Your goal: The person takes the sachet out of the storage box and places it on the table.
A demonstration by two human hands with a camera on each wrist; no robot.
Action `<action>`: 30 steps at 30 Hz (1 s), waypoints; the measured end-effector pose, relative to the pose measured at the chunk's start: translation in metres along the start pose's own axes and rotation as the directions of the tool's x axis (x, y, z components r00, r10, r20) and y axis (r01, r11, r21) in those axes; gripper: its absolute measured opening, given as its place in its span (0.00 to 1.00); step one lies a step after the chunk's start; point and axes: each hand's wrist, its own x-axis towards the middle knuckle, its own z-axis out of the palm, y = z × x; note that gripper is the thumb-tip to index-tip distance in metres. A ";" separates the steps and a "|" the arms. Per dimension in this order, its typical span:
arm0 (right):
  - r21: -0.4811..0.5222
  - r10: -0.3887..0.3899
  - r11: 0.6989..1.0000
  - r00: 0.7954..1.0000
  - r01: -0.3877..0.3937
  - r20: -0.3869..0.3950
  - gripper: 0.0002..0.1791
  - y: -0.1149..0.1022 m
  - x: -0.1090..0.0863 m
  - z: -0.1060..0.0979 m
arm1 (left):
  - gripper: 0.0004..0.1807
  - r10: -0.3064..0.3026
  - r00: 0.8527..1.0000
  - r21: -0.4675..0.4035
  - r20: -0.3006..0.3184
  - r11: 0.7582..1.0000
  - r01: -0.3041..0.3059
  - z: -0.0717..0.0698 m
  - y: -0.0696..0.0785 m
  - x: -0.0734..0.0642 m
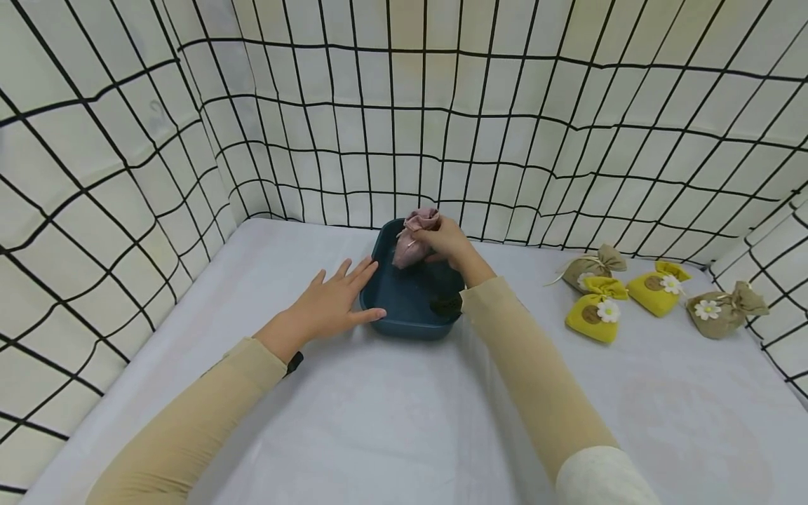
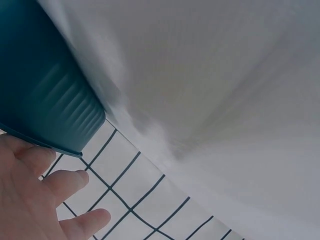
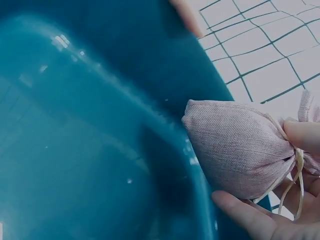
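Note:
A pink cloth drawstring pouch (image 1: 413, 242) hangs over the far part of a dark teal basin (image 1: 404, 330). My right hand (image 1: 447, 242) pinches it at the tied neck; the right wrist view shows the pouch (image 3: 235, 145) side-on, its cord dangling by the fingers (image 3: 245, 212). My left hand (image 1: 334, 301) lies with fingers spread at the basin's left rim. From the left wrist, the fingers (image 2: 70, 185) look straight, touching or close by the basin's outer wall (image 2: 60, 95). Part of the basin's right side is hidden by my right forearm.
To the right on the white table (image 1: 391, 421) lie two yellow pouches (image 1: 593, 319) and two tan pouches (image 1: 719, 312), several with a white flower. Black grid netting (image 1: 416, 109) before white cloth encloses the table at the back and sides.

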 end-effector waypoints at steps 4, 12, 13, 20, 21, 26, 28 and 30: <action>0.039 -0.013 0.999 1.000 0.013 0.011 0.30 -0.006 -0.006 -0.005 | 0.54 0.000 1.000 -0.006 0.003 1.000 0.000 0.000 0.001 0.000; 0.122 -0.055 0.991 0.998 0.051 0.034 0.29 -0.012 -0.015 -0.013 | 0.53 -0.008 1.000 -0.006 0.010 1.000 0.008 -0.001 0.001 0.000; 0.126 -0.057 0.991 0.998 0.052 0.035 0.29 -0.012 -0.015 -0.014 | 0.53 -0.007 1.000 -0.005 0.010 1.000 0.007 -0.001 0.001 0.000; 0.167 -0.052 0.985 0.998 0.048 0.020 0.28 -0.012 -0.018 -0.017 | 0.53 -0.004 1.000 -0.016 0.014 1.000 0.004 -0.001 0.000 -0.001; 0.181 -0.047 0.983 0.999 0.043 0.018 0.28 -0.012 -0.018 -0.017 | 0.53 -0.004 1.000 -0.018 0.015 1.000 0.005 -0.001 0.000 -0.001; 0.231 -0.033 0.973 0.999 0.026 0.027 0.30 -0.013 -0.022 -0.018 | 0.53 -0.008 1.000 -0.018 0.015 1.000 0.008 -0.001 0.001 -0.001; 0.234 -0.034 0.972 0.999 0.024 0.037 0.31 -0.014 -0.024 -0.019 | 0.53 -0.010 1.000 -0.015 0.015 1.000 0.010 -0.001 0.000 -0.001; 0.241 -0.028 0.970 0.998 0.015 0.050 0.32 -0.014 -0.028 -0.021 | 0.53 -0.012 1.000 -0.013 0.016 1.000 0.012 -0.001 0.001 -0.001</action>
